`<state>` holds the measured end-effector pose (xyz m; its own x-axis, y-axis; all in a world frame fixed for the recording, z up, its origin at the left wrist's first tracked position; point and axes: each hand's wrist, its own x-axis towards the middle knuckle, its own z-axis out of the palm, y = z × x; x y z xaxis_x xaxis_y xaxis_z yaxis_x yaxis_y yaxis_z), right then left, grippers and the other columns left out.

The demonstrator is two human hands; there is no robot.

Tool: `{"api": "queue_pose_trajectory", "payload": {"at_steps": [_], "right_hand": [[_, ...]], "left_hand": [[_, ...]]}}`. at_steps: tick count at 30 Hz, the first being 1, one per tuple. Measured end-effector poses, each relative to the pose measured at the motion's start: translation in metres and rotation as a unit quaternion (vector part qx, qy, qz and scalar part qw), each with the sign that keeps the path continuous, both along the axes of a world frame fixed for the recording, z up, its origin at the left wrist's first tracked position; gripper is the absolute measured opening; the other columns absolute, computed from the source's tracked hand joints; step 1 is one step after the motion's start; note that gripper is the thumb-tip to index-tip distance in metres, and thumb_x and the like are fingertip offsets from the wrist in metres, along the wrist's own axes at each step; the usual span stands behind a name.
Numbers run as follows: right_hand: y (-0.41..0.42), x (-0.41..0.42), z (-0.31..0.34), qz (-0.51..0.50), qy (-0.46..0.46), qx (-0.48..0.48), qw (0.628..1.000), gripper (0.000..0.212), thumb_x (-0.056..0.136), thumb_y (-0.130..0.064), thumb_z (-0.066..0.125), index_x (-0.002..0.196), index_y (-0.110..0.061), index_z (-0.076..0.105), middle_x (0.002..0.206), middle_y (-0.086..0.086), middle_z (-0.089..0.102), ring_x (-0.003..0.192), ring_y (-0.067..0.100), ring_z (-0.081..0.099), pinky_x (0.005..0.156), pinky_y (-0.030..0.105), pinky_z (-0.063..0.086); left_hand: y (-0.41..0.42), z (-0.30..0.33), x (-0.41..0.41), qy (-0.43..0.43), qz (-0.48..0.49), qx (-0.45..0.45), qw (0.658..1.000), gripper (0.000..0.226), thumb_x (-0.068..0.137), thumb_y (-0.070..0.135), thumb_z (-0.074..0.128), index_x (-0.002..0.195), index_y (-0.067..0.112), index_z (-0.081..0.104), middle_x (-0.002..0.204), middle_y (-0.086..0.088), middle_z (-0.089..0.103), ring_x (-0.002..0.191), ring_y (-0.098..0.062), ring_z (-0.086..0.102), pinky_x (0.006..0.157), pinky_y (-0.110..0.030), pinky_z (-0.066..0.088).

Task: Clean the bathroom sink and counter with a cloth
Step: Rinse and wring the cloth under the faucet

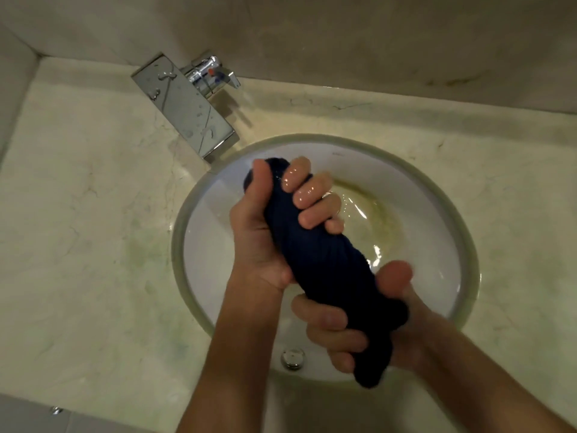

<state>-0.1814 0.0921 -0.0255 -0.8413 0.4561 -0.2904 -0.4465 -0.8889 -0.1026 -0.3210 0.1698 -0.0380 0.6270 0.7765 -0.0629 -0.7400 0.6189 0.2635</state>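
I have my left hand clamped around the upper end of the dark blue cloth, fingers wet and curled tight over it. My right hand is closed on the lower end, thumb on top. The cloth is rolled into a thick rope, held above the white sink, well clear of the basin floor.

Assessment: this is a wringing step. To do it properly I should twist the hands in opposite directions, keep the roll over the bowl so runoff lands there, and shift my grip toward the middle, where water is likely to be retained.

Water is pooled in the bowl, with yellowish staining near its centre. The chrome faucet carries droplets. The marble counter shows greenish discolouration left of the basin. An overflow cap sits on the near wall.
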Motion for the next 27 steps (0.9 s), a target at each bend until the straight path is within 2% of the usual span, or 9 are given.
{"api": "queue_pose_trajectory", "payload": {"at_steps": [3, 5, 8, 12, 14, 16, 20, 24, 27], "right_hand": [[0.017, 0.004, -0.006, 0.087, -0.312, 0.182, 0.928, 0.021, 0.071, -0.014, 0.081, 0.08, -0.011, 0.062, 0.067, 0.004, 0.056, 0.055, 0.013, 0.055, 0.056, 0.027, 0.048], [0.025, -0.001, -0.02, 0.085, -0.484, 0.195, 0.849, 0.018, 0.077, -0.008, 0.075, 0.072, -0.013, 0.058, 0.062, 0.001, 0.055, 0.056, 0.013, 0.054, 0.055, 0.025, 0.044], [0.029, -0.009, -0.051, 0.064, -0.586, 0.2, 0.782, 0.015, 0.078, -0.005, 0.071, 0.08, -0.014, 0.059, 0.064, -0.002, 0.06, 0.063, 0.015, 0.06, 0.06, 0.027, 0.047], [0.033, -0.008, -0.066, 0.082, -0.602, 0.179, 0.773, 0.009, 0.08, -0.007, 0.071, 0.082, -0.011, 0.063, 0.067, -0.001, 0.063, 0.061, 0.013, 0.061, 0.059, 0.024, 0.047], [0.03, -0.004, -0.056, 0.078, -0.575, 0.169, 0.797, 0.01, 0.082, -0.009, 0.071, 0.081, -0.01, 0.061, 0.069, 0.002, 0.059, 0.062, 0.016, 0.057, 0.06, 0.026, 0.045], [0.026, 0.005, -0.038, 0.049, -0.499, 0.149, 0.852, 0.012, 0.084, -0.012, 0.072, 0.084, -0.008, 0.061, 0.073, 0.006, 0.057, 0.061, 0.018, 0.055, 0.061, 0.029, 0.045], [0.015, 0.028, -0.005, -0.005, -0.125, 0.006, 0.992, 0.041, 0.083, -0.033, 0.073, 0.11, -0.004, 0.062, 0.08, 0.01, 0.057, 0.061, 0.019, 0.056, 0.07, 0.037, 0.057], [0.002, 0.017, 0.011, 0.003, 0.117, 0.031, 0.993, 0.056, 0.083, -0.033, 0.075, 0.125, -0.008, 0.048, 0.094, 0.006, 0.05, 0.076, 0.015, 0.059, 0.091, 0.046, 0.056], [-0.01, 0.007, 0.023, 0.026, 0.17, 0.067, 0.983, 0.039, 0.084, -0.018, 0.075, 0.114, -0.007, 0.052, 0.095, 0.004, 0.052, 0.077, 0.012, 0.061, 0.082, 0.036, 0.06]], "left_hand": [[-0.001, -0.012, 0.007, 0.234, -0.023, -0.091, 0.968, 0.025, 0.087, 0.032, 0.07, 0.074, 0.016, 0.057, 0.064, 0.002, 0.052, 0.05, -0.009, 0.051, 0.058, -0.026, 0.049], [0.004, -0.031, 0.018, 0.394, -0.02, -0.125, 0.91, 0.022, 0.091, 0.022, 0.069, 0.073, 0.014, 0.058, 0.062, -0.002, 0.053, 0.049, -0.013, 0.05, 0.056, -0.029, 0.049], [0.01, -0.053, 0.034, 0.55, 0.002, -0.101, 0.829, 0.021, 0.087, 0.013, 0.073, 0.069, 0.008, 0.063, 0.061, -0.01, 0.059, 0.049, -0.021, 0.054, 0.064, -0.042, 0.055], [0.013, -0.062, 0.041, 0.633, -0.014, -0.065, 0.771, 0.021, 0.089, 0.008, 0.069, 0.069, 0.006, 0.061, 0.056, -0.005, 0.06, 0.048, -0.018, 0.056, 0.054, -0.028, 0.051], [0.014, -0.054, 0.038, 0.589, -0.031, -0.093, 0.802, 0.016, 0.09, 0.011, 0.071, 0.076, 0.007, 0.062, 0.064, -0.008, 0.06, 0.053, -0.021, 0.056, 0.058, -0.031, 0.052], [0.014, -0.039, 0.029, 0.467, -0.057, -0.119, 0.875, 0.016, 0.092, 0.019, 0.071, 0.085, 0.009, 0.061, 0.074, -0.008, 0.057, 0.06, -0.019, 0.055, 0.065, -0.033, 0.054], [0.008, -0.013, 0.0, 0.139, -0.022, -0.106, 0.984, 0.04, 0.098, 0.037, 0.055, 0.126, 0.009, 0.06, 0.102, -0.008, 0.056, 0.091, -0.021, 0.056, 0.093, -0.037, 0.05], [-0.001, 0.012, 0.007, 0.036, 0.011, -0.036, 0.999, 0.026, 0.093, 0.032, 0.068, 0.105, 0.01, 0.062, 0.114, -0.008, 0.056, 0.093, -0.019, 0.06, 0.093, -0.033, 0.048], [-0.01, 0.025, 0.016, -0.034, -0.007, -0.018, 0.999, 0.022, 0.093, 0.028, 0.069, 0.094, 0.01, 0.056, 0.107, -0.014, 0.067, 0.104, -0.03, 0.068, 0.105, -0.051, 0.045]]}}
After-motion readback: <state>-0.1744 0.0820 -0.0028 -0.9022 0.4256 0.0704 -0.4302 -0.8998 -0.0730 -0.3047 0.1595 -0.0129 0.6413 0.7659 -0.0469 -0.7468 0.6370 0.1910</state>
